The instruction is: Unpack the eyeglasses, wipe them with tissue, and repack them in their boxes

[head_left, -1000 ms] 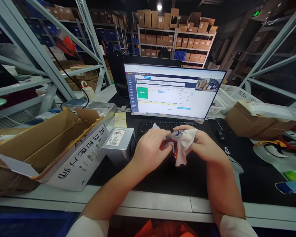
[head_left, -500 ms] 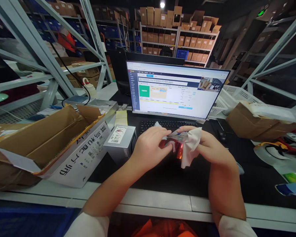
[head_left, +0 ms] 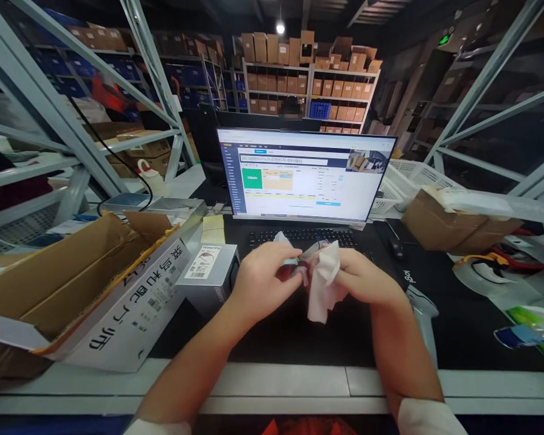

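Observation:
My left hand (head_left: pixel 258 284) and my right hand (head_left: pixel 365 279) meet over the black desk mat (head_left: pixel 457 326), in front of the keyboard (head_left: pixel 299 237). Between them is a small red item (head_left: pixel 286 271), mostly hidden by my fingers; my left hand pinches it. My right hand grips a white cloth (head_left: pixel 321 287) pressed against the red item, with the cloth's lower end hanging down. Both hands are closed.
A monitor (head_left: pixel 303 175) stands behind the keyboard. An open cardboard box (head_left: pixel 77 284) with a white printed side lies at left, a small grey box (head_left: pixel 208 272) beside it. A brown box (head_left: pixel 453 223) and bags sit at right, a mouse (head_left: pixel 395 246) nearby. Metal shelving frames both sides.
My hands stay together on the red item and cloth; the cloth has been drawn in and hangs lower. The view has shifted slightly right and down.

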